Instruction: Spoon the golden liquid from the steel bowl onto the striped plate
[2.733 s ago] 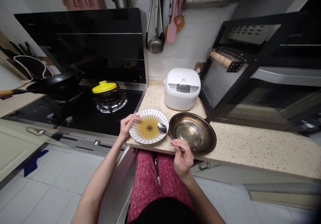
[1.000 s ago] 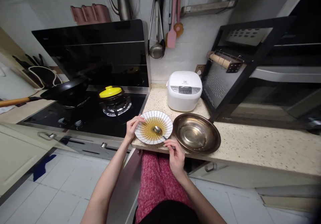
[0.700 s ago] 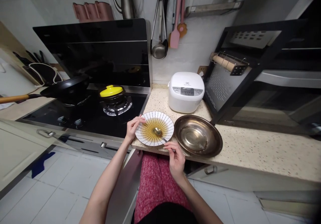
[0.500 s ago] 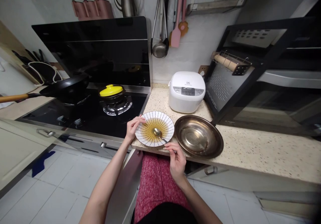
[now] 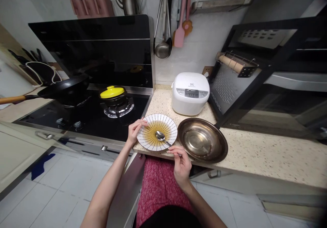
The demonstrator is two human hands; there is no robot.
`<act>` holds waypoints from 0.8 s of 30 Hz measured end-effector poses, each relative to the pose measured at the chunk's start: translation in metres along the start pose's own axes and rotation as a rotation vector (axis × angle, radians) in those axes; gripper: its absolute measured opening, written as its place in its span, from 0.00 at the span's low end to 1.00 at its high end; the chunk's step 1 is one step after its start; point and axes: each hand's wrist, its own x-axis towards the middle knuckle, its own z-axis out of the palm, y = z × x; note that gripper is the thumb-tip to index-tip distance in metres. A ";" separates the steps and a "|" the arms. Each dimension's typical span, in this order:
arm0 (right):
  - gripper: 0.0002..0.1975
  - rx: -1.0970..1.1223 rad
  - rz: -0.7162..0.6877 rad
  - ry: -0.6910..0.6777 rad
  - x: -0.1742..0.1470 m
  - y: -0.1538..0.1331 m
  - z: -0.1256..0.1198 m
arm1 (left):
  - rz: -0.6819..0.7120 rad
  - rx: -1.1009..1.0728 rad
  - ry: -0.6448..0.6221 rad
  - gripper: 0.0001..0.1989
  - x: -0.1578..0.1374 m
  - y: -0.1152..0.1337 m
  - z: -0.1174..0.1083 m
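Note:
A shallow white plate (image 5: 145, 142) with dark radial lines and a yellowish centre sits at the counter's front edge. Yellowish liquid appears to pool in its middle. My left hand (image 5: 136, 130) grips the plate's left rim, fingers lying over the edge. Between the pinched fingers of my right hand (image 5: 182, 163) is the handle of a metal spoon (image 5: 160, 135). The spoon's bowl is over the plate's centre, at or just above the liquid; I cannot tell which. Right beside the plate stands a wide metal bowl (image 5: 217, 143), with a little liquid visible at its bottom.
A white rice cooker (image 5: 190, 100) stands behind the plate and bowl. On the black stove (image 5: 102, 126) at left are a yellow-lidded pot (image 5: 112, 92) and a black wok (image 5: 63, 90). Utensils hang on the wall. A black rack (image 5: 224, 81) borders the counter at right.
The spoon's bowl has shifted and tilted slightly over the plate, its shine now brighter. My right hand has moved a little to the right. My left hand keeps its place on the rim.

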 end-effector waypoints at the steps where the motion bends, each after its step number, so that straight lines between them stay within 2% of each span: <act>1: 0.11 -0.002 -0.004 0.000 0.001 0.000 -0.001 | 0.003 -0.001 -0.003 0.18 0.000 -0.001 0.000; 13: 0.11 -0.024 -0.008 0.027 0.001 -0.003 -0.006 | 0.034 -0.008 -0.011 0.17 0.000 -0.007 -0.003; 24: 0.11 0.007 -0.011 -0.019 0.003 -0.002 -0.006 | 0.012 -0.007 0.006 0.19 -0.001 -0.006 0.001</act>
